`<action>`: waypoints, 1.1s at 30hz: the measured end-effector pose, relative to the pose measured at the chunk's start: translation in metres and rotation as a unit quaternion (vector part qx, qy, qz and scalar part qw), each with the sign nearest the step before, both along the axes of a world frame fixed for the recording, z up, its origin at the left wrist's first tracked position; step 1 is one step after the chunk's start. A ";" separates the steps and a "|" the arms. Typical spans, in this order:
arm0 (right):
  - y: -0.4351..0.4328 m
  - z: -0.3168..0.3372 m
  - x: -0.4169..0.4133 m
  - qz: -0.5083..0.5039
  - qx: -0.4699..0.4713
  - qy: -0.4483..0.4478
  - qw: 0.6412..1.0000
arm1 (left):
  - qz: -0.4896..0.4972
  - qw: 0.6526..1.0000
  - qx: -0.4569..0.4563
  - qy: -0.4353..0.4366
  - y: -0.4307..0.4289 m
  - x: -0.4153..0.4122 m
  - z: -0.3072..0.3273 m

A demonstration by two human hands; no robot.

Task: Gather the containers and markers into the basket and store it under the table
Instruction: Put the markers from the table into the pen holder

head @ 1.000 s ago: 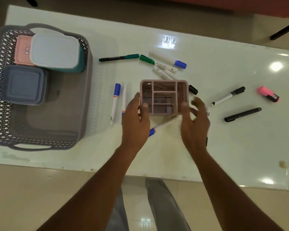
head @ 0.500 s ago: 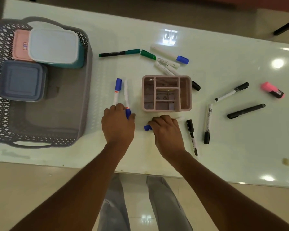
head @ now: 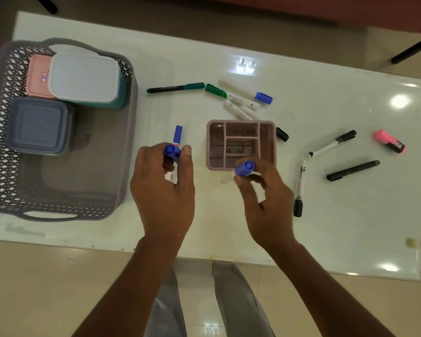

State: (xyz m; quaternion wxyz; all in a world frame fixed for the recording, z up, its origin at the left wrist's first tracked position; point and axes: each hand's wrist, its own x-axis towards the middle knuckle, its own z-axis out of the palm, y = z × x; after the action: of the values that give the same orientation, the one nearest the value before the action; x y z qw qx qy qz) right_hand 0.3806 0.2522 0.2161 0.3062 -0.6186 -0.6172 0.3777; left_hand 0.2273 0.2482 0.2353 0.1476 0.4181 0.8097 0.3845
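While gripping a blue-capped marker in the curled left hand and pinching a second blue-capped marker between the fingertips of the right hand, both at lower centre of the frame, probably heading for the pink organizer just above on the counter. Going best by lowering each upright into a slot, not dropping, guarding against tipping something so light. Saving room in the basket at the left of the frame, already holding three lidded containers, and minding the loose markers lying upper centre and right.
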 end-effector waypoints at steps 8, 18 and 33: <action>0.085 0.049 -0.022 -0.026 0.093 0.059 0.994 | -0.038 0.989 0.103 -0.095 0.027 0.009 0.046; 0.112 -0.006 -0.033 0.153 -0.039 -0.097 0.983 | -0.081 0.989 -0.034 -0.115 0.041 0.029 -0.005; 0.048 -0.021 -0.004 0.029 0.118 -0.105 0.987 | -0.022 0.997 -0.065 -0.034 0.030 0.017 -0.045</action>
State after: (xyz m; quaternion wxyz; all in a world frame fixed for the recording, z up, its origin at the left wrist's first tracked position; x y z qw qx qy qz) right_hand 0.3766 0.2999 0.1948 0.2995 -0.5960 -0.7038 0.2445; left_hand 0.2440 0.2785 0.1903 0.2102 0.4121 0.8181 0.3415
